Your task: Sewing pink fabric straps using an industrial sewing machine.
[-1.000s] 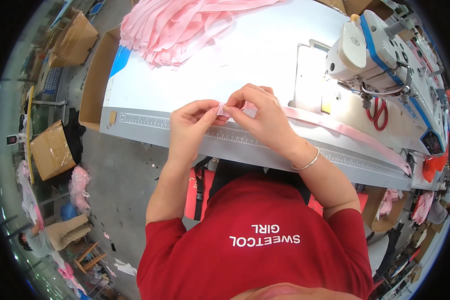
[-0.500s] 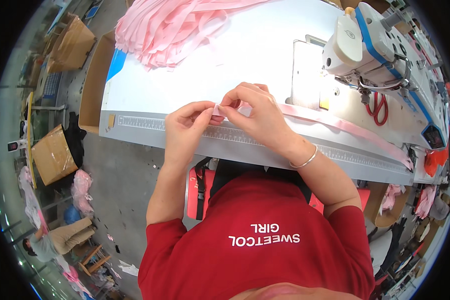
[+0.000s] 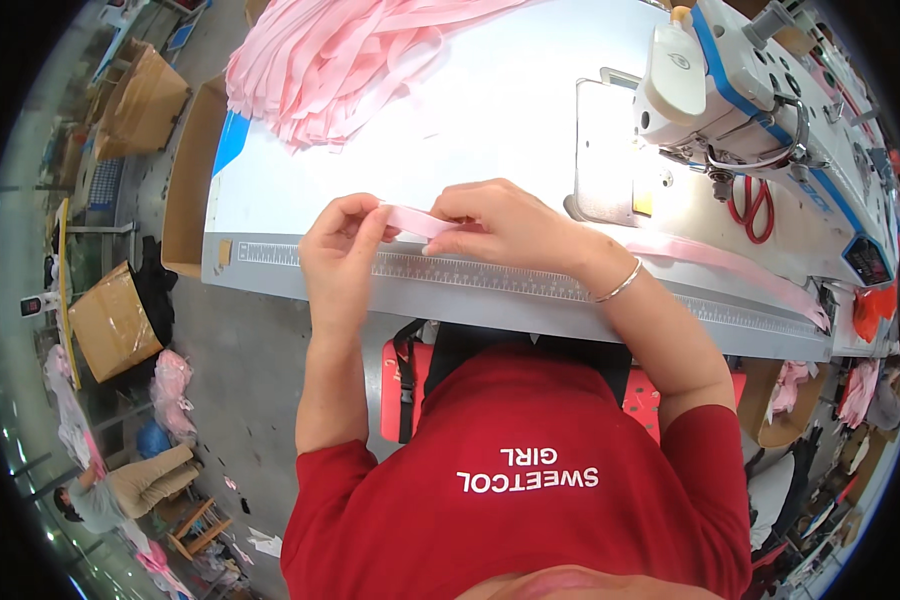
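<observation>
Now both hands pinch a pink strap point(image 3: 415, 220) over the ruler strip point(image 3: 490, 275) at table's front edge. Left hand point(image 3: 338, 250) fingers curled shut on strap end; right hand point(image 3: 505, 228) closed on it w/ thumb + fingertips, just beside left.

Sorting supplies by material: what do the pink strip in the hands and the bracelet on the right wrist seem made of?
Narrow pink strip: probably soft woven fabric, matte; it bends limply between both hands. Thin silver bracelet: likely polished metal, with a bright glint.

Grey floor point(image 3: 240, 380), cardboard boxes point(image 3: 115, 320)
</observation>
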### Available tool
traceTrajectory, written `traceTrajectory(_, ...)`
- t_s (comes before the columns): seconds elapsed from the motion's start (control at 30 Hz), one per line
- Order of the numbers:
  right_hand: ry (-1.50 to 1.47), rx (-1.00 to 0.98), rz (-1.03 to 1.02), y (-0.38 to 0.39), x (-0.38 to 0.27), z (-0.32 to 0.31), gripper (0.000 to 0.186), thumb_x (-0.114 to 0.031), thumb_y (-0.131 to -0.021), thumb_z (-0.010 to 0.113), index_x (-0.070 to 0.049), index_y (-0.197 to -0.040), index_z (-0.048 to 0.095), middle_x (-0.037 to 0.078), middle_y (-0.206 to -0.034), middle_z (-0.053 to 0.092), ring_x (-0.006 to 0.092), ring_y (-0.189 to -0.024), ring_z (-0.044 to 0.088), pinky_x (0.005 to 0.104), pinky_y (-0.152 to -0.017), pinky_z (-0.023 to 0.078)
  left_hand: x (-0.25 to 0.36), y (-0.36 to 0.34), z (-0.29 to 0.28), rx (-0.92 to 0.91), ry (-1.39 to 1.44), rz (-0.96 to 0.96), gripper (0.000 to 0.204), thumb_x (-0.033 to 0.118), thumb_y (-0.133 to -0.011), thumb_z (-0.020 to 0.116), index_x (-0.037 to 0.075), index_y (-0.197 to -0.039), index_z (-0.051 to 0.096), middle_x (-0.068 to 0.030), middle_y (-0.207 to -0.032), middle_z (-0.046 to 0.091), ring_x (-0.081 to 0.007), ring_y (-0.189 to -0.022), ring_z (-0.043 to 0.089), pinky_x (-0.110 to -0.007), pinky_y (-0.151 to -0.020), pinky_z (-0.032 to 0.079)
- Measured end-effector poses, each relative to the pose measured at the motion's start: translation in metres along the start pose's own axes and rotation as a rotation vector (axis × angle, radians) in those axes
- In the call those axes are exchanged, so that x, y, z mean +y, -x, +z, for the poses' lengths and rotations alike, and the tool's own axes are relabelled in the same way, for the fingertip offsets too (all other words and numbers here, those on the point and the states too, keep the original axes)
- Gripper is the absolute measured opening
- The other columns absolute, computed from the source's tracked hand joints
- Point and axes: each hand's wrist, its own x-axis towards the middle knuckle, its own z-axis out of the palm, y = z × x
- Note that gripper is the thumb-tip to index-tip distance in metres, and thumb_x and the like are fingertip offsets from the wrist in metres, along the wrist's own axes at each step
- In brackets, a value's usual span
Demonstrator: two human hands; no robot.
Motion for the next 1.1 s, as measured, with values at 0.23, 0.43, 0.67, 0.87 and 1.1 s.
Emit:
traceTrajectory(0.23, -0.011, -0.163, 0.233, 0.041, -0.008, -0.037, 0.029, -0.024, -0.089, 0.068, 0.003, -0.080, 0.061, 0.012, -0.070, 0.058, 0.0193, -0.063, 0.054, 0.0344, -0.059, 0.043, -0.022, -0.014, -0.048, 0.188, 0.009, -0.033, 0.012, 0.006, -0.093, 0.063, -0.002, -0.102, 0.064, -0.0027, -0.084, 0.063, -0.0098, -0.076, 0.060, -0.023, -0.072, 0.049)
traceTrajectory(0.43, -0.067, -0.196, 0.468, 0.114, -0.008, -0.078, 0.029, -0.020, -0.090, 0.068, 0.002, -0.073, 0.058, 0.008, -0.065, 0.055, 0.0131, -0.057, 0.053, 0.0306, -0.055, 0.043, -0.036, -0.011, -0.096, 0.309, -0.029, -0.188, 0.016, 0.010, -0.094, 0.065, -0.001, -0.104, 0.063, -0.0049, -0.083, 0.065, -0.0118, -0.072, 0.064, -0.023, -0.062, 0.053)
traceTrajectory(0.67, -0.132, -0.071, 0.824, 0.216, -0.008, -0.117, 0.022, -0.013, -0.089, 0.069, 0.004, -0.078, 0.060, 0.003, -0.066, 0.061, 0.0068, -0.055, 0.056, 0.0239, -0.052, 0.047, -0.050, -0.010, -0.141, 0.341, -0.142, -0.237, 0.018, 0.011, -0.095, 0.065, -0.002, -0.106, 0.063, -0.0062, -0.085, 0.066, -0.0120, -0.073, 0.065, -0.023, -0.064, 0.055)
traceTrajectory(0.87, -0.064, 0.068, 1.017, 0.295, -0.013, -0.148, 0.021, -0.013, -0.088, 0.070, 0.004, -0.078, 0.062, 0.003, -0.068, 0.062, 0.0080, -0.058, 0.056, 0.0247, -0.053, 0.046, -0.052, -0.006, -0.175, 0.348, -0.219, -0.283, 0.019, 0.010, -0.094, 0.066, -0.003, -0.108, 0.064, -0.0061, -0.084, 0.067, -0.0117, -0.072, 0.066, -0.021, -0.064, 0.056)
traceTrajectory(1.1, -0.088, 0.186, 1.227, 0.356, -0.015, -0.181, 0.013, -0.009, -0.085, 0.068, 0.002, -0.081, 0.065, 0.001, -0.066, 0.060, 0.0077, -0.062, 0.058, 0.0226, -0.056, 0.047, -0.056, -0.011, -0.190, 0.349, -0.260, -0.301, 0.021, 0.011, -0.094, 0.066, -0.004, -0.109, 0.064, -0.0053, -0.082, 0.066, -0.0102, -0.070, 0.065, -0.020, -0.063, 0.055)
